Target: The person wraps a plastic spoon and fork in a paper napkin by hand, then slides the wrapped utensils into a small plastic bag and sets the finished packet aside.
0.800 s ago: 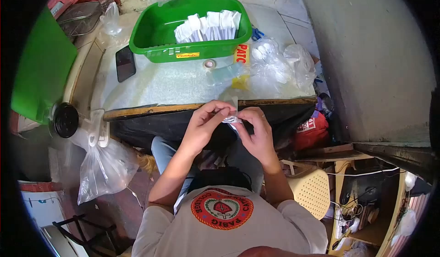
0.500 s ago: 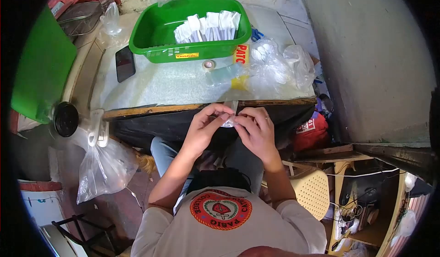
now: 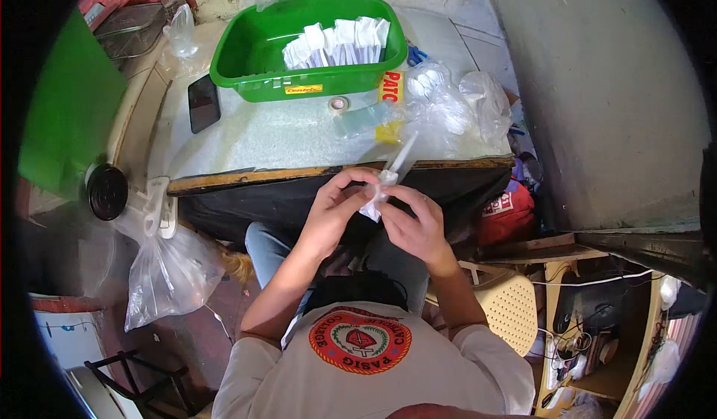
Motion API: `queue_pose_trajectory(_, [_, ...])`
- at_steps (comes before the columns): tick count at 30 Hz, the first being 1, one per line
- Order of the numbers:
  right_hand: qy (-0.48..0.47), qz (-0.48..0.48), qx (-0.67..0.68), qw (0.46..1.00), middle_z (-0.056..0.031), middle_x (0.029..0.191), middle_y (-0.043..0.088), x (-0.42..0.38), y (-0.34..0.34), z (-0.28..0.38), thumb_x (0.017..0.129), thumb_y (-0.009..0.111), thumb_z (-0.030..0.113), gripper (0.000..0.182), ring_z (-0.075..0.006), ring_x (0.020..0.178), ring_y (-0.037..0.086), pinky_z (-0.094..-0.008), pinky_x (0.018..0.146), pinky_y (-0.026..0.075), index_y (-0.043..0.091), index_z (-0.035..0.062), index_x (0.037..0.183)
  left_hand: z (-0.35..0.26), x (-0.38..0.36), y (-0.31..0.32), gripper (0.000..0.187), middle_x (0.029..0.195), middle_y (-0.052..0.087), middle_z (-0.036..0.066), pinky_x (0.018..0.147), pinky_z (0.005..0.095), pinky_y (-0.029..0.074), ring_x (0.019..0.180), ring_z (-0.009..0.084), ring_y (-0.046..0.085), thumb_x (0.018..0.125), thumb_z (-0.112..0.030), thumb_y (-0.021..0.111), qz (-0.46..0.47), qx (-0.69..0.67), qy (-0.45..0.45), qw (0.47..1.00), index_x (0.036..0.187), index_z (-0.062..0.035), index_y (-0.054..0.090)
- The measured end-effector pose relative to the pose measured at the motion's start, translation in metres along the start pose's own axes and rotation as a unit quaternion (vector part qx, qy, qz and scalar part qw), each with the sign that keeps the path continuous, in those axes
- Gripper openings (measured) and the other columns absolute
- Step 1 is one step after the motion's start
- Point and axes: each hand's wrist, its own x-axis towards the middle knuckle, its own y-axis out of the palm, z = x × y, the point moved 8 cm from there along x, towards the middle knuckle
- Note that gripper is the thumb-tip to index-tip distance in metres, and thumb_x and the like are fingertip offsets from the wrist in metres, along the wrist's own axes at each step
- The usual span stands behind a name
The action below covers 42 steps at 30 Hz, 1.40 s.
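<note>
The table (image 3: 291,131) is spreading out beyond the grip, its near edge running just past the fingertips. On it, farther beyond the grip and a little to its left, the green basin (image 3: 343,83) is holding a row of white strips (image 3: 340,44). Clear plastic bags (image 3: 441,113) are lying crumpled beyond the grip and to its right. The left hand (image 3: 337,202) and right hand (image 3: 418,221) are meeting at this side of the edge, thumbs and fingers nearly closed, both pinching one small white piece (image 3: 388,178). The phone (image 3: 204,104) is lying well to the left of the grip. The white piece is sitting between the two sets of fingertips, a crumpled end showing below them and a narrow pale tail slanting up and right above the table edge. It is looking light, soft and easily creased, perhaps slippery where film is covering it; its bunched middle is offering the surest hold, while the thin tail is probably bending easily.
</note>
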Motion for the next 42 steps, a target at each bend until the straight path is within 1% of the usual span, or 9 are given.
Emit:
queue_pose_trajectory(3, [0.032,0.007,0.021,0.999,-0.0108,0.109,0.063,-0.005,-0.001,-0.001,0.075,0.069,0.002,0.025,-0.0279,0.087,0.066,-0.034,0.076,0.053,0.061,0.0048,0.099,-0.006,-0.001,0.0,0.026,0.116,0.058,0.007,0.084,0.0257,0.045,0.098,0.012,0.057,0.088,0.01,0.055,-0.022,0.025,0.063,0.997,0.111,0.0006,0.061])
queue_pose_trajectory(6, [0.134,-0.027,0.202,0.97,-0.0173,0.114,0.059,-0.005,-0.008,-0.017,0.073,0.072,0.004,0.028,-0.0325,0.105,0.059,-0.0379,0.089,0.048,0.06,0.0028,0.098,-0.025,-0.008,0.006,0.029,0.119,0.056,0.008,0.083,0.0264,0.047,0.101,0.0134,0.058,0.083,0.012,0.06,-0.036,0.121,0.164,0.978,0.109,-0.0003,0.063])
queue_pose_trajectory(8, [0.172,-0.044,0.219,0.959,-0.0177,0.115,0.058,-0.005,-0.005,-0.017,0.071,0.076,0.007,0.033,-0.033,0.106,0.059,-0.0387,0.091,0.047,0.059,0.0028,0.099,-0.038,-0.017,0.012,0.029,0.118,0.058,0.011,0.083,0.0278,0.047,0.101,0.0169,0.059,0.079,0.009,0.065,-0.062,0.304,0.242,0.919,0.106,-0.0019,0.066])
queue_pose_trajectory(12, [0.223,-0.073,0.238,0.942,-0.0159,0.119,0.054,-0.003,0.006,-0.015,0.072,0.081,0.009,0.037,-0.0262,0.105,0.061,-0.0339,0.084,0.053,0.058,0.0006,0.1,-0.043,-0.026,0.015,0.03,0.116,0.06,0.013,0.08,0.0291,0.048,0.101,0.0223,0.059,0.074,0.006,0.07,-0.084,0.356,0.31,0.878,0.103,-0.0026,0.067])
queue_pose_trajectory(14, [0.23,-0.088,0.239,0.939,-0.0145,0.121,0.051,-0.004,0.007,-0.017,0.08,0.073,0.001,0.024,-0.0191,0.101,0.063,-0.0261,0.076,0.057,0.058,-0.0016,0.098,-0.036,-0.025,0.01,0.033,0.117,0.058,0.013,0.081,0.0287,0.048,0.1,0.0211,0.06,0.074,0.007,0.07,-0.088,0.347,0.307,0.882,0.106,-0.0016,0.065])
queue_pose_trajectory(22, [0.281,-0.107,0.285,0.91,-0.0138,0.123,0.048,-0.008,0.01,-0.029,0.085,0.065,-0.004,0.011,-0.0154,0.095,0.063,-0.0251,0.078,0.055,0.059,-0.0031,0.095,-0.028,-0.023,0.006,0.051,0.126,0.048,0.013,0.087,0.0261,0.048,0.096,0.0149,0.062,0.078,0.014,0.067,-0.076,0.209,0.249,0.942,0.125,0.0032,0.049])
queue_pose_trajectory(34, [0.325,-0.11,0.349,0.872,-0.0128,0.126,0.045,-0.014,0.015,-0.037,0.085,0.064,-0.007,0.016,-0.0144,0.1,0.061,-0.0257,0.084,0.053,0.057,-0.0034,0.099,-0.023,-0.017,0.005,0.032,0.119,0.051,0.013,0.088,0.0266,0.052,0.107,0.0174,0.058,0.076,0.012,0.069,-0.037,0.234,0.229,0.944,0.105,0.0031,0.061])
queue_pose_trajectory(39, [0.355,-0.088,0.412,0.834,-0.0087,0.108,0.056,-0.022,0.024,-0.043,0.085,0.066,-0.006,0.016,-0.0125,0.097,0.059,-0.0258,0.085,0.047,0.057,-0.0011,0.097,-0.018,-0.016,0.006,0.026,0.121,0.048,0.013,0.09,0.0268,0.049,0.106,0.0151,0.056,0.08,0.011,0.067,-0.021,0.241,0.221,0.945,0.104,0.0031,0.059])
queue_pose_trajectory(42, [0.341,-0.082,0.393,0.85,-0.0073,0.103,0.058,-0.022,0.022,-0.042,0.085,0.066,-0.005,0.016,-0.0119,0.094,0.057,-0.0252,0.084,0.046,0.057,-0.0005,0.097,-0.016,-0.016,0.004,0.02,0.117,0.051,0.013,0.089,0.0277,0.051,0.107,0.0173,0.058,0.08,0.009,0.068,-0.033,0.214,0.211,0.953,0.098,0.0027,0.061])
